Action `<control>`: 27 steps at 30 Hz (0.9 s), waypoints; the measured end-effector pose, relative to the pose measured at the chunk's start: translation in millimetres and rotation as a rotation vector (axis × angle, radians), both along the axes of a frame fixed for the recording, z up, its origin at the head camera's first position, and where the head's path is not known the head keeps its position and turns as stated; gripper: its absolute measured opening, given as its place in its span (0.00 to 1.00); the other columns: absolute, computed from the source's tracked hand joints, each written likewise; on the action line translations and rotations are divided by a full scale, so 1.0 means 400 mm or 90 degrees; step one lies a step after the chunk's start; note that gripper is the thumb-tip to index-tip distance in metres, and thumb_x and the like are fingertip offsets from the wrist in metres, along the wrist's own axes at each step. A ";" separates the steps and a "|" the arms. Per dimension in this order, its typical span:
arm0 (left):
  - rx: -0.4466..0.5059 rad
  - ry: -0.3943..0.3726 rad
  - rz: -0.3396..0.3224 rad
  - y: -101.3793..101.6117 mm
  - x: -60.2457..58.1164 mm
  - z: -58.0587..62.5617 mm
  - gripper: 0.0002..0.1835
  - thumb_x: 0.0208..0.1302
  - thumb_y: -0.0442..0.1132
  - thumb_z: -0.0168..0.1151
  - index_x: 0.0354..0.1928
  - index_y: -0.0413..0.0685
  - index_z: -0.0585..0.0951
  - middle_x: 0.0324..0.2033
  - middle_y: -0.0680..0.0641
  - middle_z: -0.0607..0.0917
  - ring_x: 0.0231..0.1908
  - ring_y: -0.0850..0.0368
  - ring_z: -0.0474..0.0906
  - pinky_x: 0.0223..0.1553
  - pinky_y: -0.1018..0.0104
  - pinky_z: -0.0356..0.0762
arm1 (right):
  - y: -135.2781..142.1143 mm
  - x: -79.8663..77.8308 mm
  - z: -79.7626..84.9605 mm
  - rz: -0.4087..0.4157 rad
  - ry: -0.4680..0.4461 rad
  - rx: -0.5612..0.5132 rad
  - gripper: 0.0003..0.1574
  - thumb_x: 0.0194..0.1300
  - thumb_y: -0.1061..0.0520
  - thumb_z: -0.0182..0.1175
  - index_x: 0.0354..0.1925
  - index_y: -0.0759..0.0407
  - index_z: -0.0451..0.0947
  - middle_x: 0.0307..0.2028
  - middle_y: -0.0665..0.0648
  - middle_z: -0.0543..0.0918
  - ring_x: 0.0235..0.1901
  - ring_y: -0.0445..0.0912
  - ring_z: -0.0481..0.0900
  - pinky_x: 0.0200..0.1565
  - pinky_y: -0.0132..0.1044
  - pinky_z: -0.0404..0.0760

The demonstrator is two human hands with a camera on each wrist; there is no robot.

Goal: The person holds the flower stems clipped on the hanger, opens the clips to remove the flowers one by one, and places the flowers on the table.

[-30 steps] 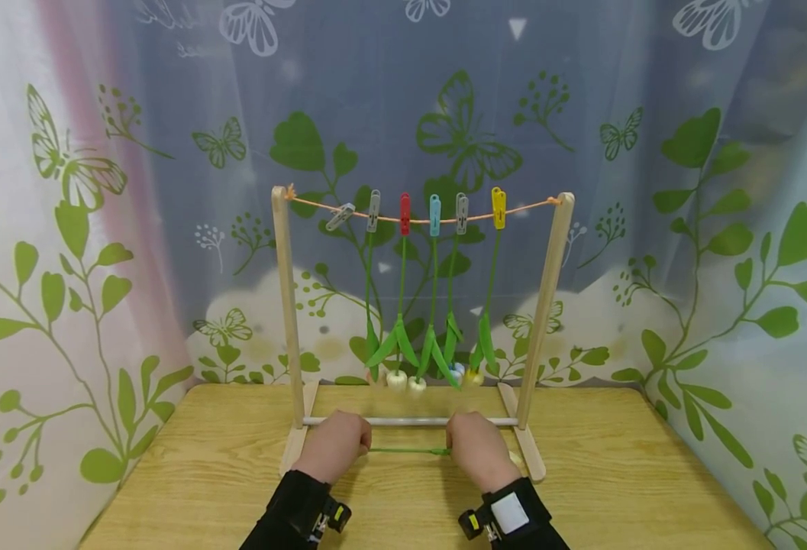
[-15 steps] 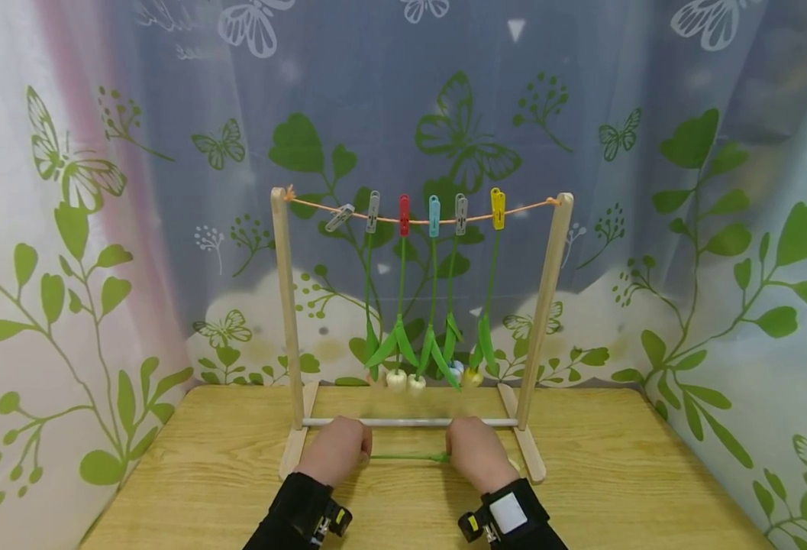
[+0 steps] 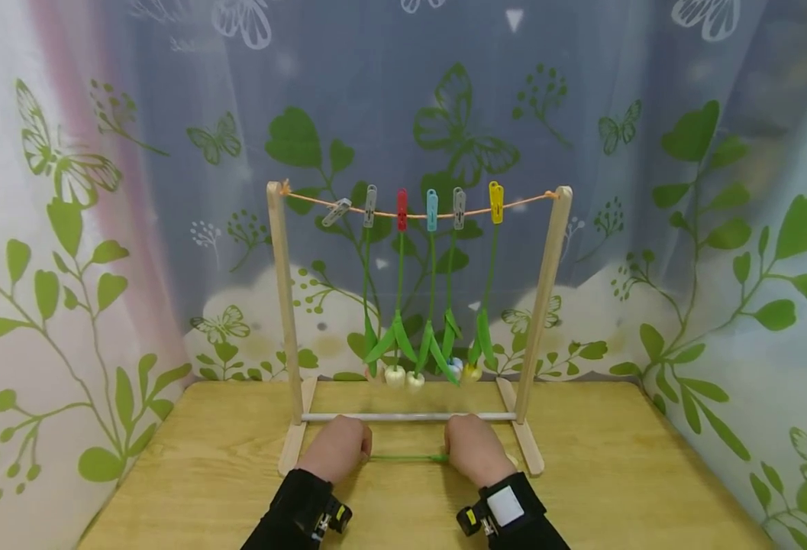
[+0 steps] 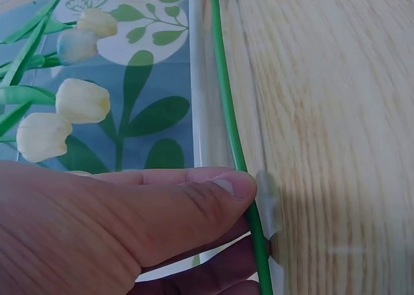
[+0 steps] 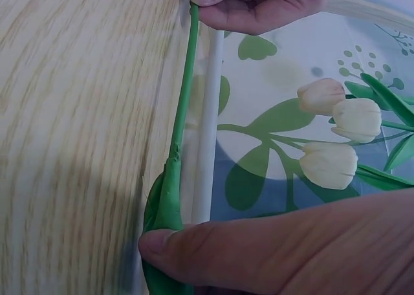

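An artificial tulip with a green stem (image 3: 408,458) is held level, low over the table in front of a wooden rack. My left hand (image 3: 337,449) pinches the bare stem between thumb and fingers, clearest in the left wrist view. With thumb and fingers, my right hand (image 3: 477,449) grips the same tulip around its leaves (image 5: 165,201). Its bloom is mostly hidden behind that hand in the head view. Above, several tulips hang bloom-down from clothespins on an orange cord (image 3: 413,217); a yellow clothespin (image 3: 496,202) is rightmost. One grey clothespin (image 3: 337,212) sits tilted, holding no flower.
The rack's left post (image 3: 283,305) and right post (image 3: 543,305) stand on wooden feet. A white crossbar (image 3: 406,417) runs low between them, just behind my hands. A patterned curtain (image 3: 403,99) surrounds the back and sides of the wood-grain table (image 3: 616,473).
Both hands have lowered slightly with the stem between them, mostly in the first half second. Their grips look the same. The head view has shifted a little.
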State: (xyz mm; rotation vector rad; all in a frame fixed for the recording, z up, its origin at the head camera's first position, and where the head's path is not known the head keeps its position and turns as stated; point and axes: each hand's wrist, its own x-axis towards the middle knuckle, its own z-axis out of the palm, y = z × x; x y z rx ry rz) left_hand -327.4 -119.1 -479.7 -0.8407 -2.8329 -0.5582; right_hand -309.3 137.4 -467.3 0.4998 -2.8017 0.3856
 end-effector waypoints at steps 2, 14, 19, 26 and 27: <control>-0.001 0.011 0.007 -0.003 -0.008 0.004 0.18 0.56 0.22 0.64 0.17 0.51 0.79 0.16 0.60 0.68 0.21 0.64 0.60 0.26 0.71 0.63 | -0.004 -0.008 0.009 0.004 0.018 0.002 0.36 0.49 0.76 0.66 0.09 0.48 0.55 0.12 0.43 0.51 0.16 0.41 0.53 0.18 0.31 0.53; -0.010 0.020 0.009 0.000 0.008 0.010 0.16 0.57 0.24 0.70 0.17 0.51 0.81 0.16 0.60 0.72 0.20 0.64 0.64 0.25 0.70 0.68 | -0.007 0.005 0.007 -0.002 0.020 0.014 0.37 0.52 0.75 0.64 0.10 0.48 0.53 0.13 0.43 0.50 0.16 0.41 0.52 0.18 0.31 0.51; -0.007 0.014 0.007 0.003 0.015 0.008 0.16 0.55 0.23 0.70 0.17 0.51 0.81 0.16 0.60 0.72 0.20 0.64 0.64 0.25 0.70 0.68 | -0.007 0.006 -0.002 -0.011 0.005 0.015 0.34 0.52 0.73 0.68 0.08 0.49 0.60 0.11 0.44 0.60 0.15 0.41 0.59 0.17 0.33 0.61; -0.014 0.011 0.007 0.006 0.017 0.007 0.15 0.56 0.24 0.71 0.19 0.50 0.82 0.17 0.59 0.75 0.21 0.63 0.66 0.26 0.69 0.71 | -0.008 0.010 -0.001 -0.025 -0.023 0.014 0.33 0.54 0.73 0.67 0.08 0.50 0.61 0.10 0.45 0.61 0.15 0.41 0.59 0.17 0.33 0.59; -0.014 0.009 0.007 0.006 0.018 0.008 0.15 0.57 0.25 0.71 0.19 0.50 0.83 0.18 0.59 0.75 0.21 0.63 0.66 0.26 0.69 0.71 | -0.009 0.009 -0.001 -0.030 -0.031 0.012 0.33 0.54 0.73 0.67 0.08 0.50 0.61 0.10 0.45 0.60 0.15 0.41 0.58 0.16 0.33 0.57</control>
